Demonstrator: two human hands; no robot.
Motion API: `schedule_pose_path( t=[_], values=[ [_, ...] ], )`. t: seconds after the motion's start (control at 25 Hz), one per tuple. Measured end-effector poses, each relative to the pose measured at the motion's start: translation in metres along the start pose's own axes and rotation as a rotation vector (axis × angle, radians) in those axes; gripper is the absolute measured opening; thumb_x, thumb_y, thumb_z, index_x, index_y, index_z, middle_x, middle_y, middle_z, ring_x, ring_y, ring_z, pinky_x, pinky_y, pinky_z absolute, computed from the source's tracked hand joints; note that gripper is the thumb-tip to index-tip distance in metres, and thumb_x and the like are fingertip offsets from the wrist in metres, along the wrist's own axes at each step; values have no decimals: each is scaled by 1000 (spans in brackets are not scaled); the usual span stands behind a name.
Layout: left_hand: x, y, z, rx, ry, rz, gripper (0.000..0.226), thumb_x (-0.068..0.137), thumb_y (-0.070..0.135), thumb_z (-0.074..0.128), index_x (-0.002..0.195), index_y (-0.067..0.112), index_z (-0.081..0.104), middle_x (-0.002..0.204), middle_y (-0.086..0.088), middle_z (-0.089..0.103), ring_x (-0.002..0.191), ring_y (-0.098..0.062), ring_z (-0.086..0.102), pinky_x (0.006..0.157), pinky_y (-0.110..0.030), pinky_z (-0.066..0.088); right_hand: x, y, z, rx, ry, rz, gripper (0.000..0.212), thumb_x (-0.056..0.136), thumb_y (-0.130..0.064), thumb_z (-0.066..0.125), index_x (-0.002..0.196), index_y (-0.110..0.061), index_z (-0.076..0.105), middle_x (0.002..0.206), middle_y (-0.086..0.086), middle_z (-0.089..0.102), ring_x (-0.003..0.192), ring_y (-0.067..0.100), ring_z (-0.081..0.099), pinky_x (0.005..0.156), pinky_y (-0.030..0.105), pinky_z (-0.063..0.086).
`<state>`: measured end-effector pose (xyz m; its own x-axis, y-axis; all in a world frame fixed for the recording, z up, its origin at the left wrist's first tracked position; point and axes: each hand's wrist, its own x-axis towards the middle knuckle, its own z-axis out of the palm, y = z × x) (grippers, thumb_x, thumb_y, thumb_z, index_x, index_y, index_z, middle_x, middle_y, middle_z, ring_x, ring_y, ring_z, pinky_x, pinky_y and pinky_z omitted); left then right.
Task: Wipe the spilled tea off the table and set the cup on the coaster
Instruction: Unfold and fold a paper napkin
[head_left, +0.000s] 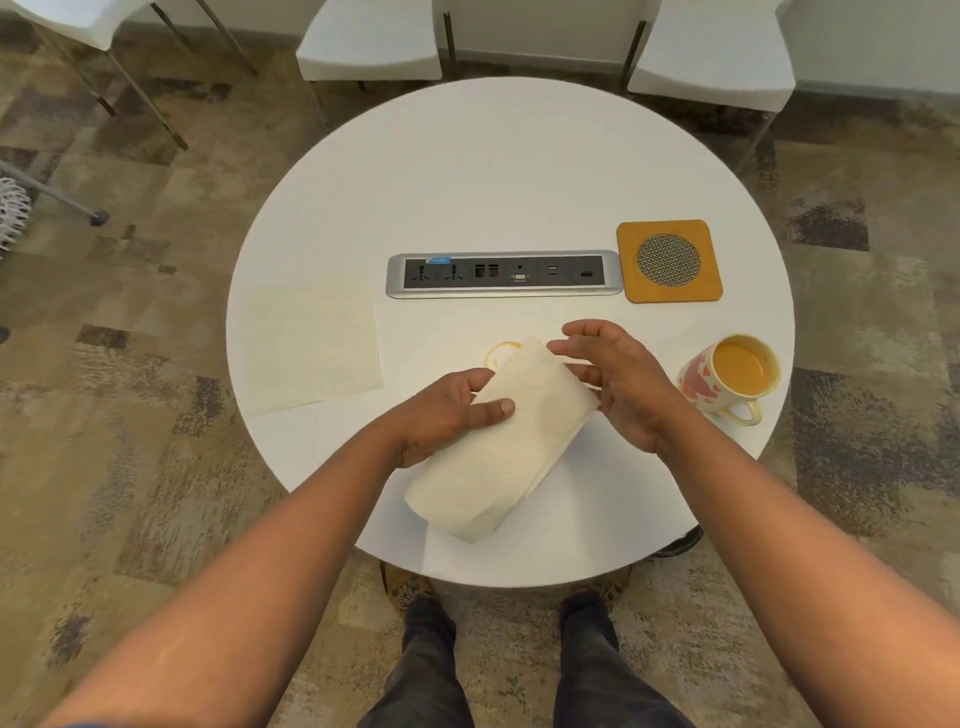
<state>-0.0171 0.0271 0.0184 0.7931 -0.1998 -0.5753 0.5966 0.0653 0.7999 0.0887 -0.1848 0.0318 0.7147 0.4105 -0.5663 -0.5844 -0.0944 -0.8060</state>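
Note:
A roll of paper towel (506, 447) lies tilted over the near middle of the round white table (509, 171). My left hand (449, 415) grips its side, thumb on top. At the roll's far end, my right hand (618, 379) hovers with fingers spread, touching or nearly touching the roll. A yellowish ring of spilled tea (500, 353) shows just beyond the roll, partly covered by it. The cup (730, 376), cream with pink hearts and full of tea, stands at the right edge. An orange square coaster (669, 261) with a mesh centre lies behind the cup.
A loose paper towel sheet (311, 348) lies flat on the table's left side. A grey power-socket strip (504, 274) is set into the table's middle. White chairs (371, 44) stand behind the table. My legs and shoes are below the near edge.

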Motion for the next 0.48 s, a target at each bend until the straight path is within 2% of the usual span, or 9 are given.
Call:
schedule_pose_path(
  t=[0.08, 0.2, 0.36, 0.48],
  values=[
    [0, -3, 0, -146, 55, 18, 42, 90, 26, 70, 129, 10, 62, 122, -10, 73, 105, -27, 72, 89, -41, 59, -1, 15, 0, 155, 32, 71, 23, 92, -18, 57, 114, -20, 63, 113, 12, 67, 95, 26, 61, 80, 40, 52],
    [3, -6, 1, -244, 168, 29, 52, 87, 32, 70, 132, 10, 58, 123, -11, 73, 105, -27, 72, 85, -40, 60, -6, 35, 9, 310, -28, 127, 31, 96, -17, 46, 123, -13, 60, 119, 17, 67, 100, 32, 66, 83, 43, 56],
    [8, -9, 6, -172, 268, 42, 41, 95, 41, 65, 128, 18, 58, 118, -5, 75, 103, -24, 74, 86, -40, 60, -13, 49, 27, 418, -59, 142, 41, 95, -9, 40, 133, -5, 57, 127, 20, 67, 116, 38, 63, 101, 51, 51],
    [12, -11, 9, -90, 331, 69, 42, 94, 49, 63, 124, 20, 56, 117, -3, 74, 103, -22, 73, 87, -41, 60, -15, 51, 36, 478, -45, 132, 41, 94, -3, 37, 130, -7, 59, 127, 17, 67, 120, 36, 61, 104, 53, 48]
  ],
)
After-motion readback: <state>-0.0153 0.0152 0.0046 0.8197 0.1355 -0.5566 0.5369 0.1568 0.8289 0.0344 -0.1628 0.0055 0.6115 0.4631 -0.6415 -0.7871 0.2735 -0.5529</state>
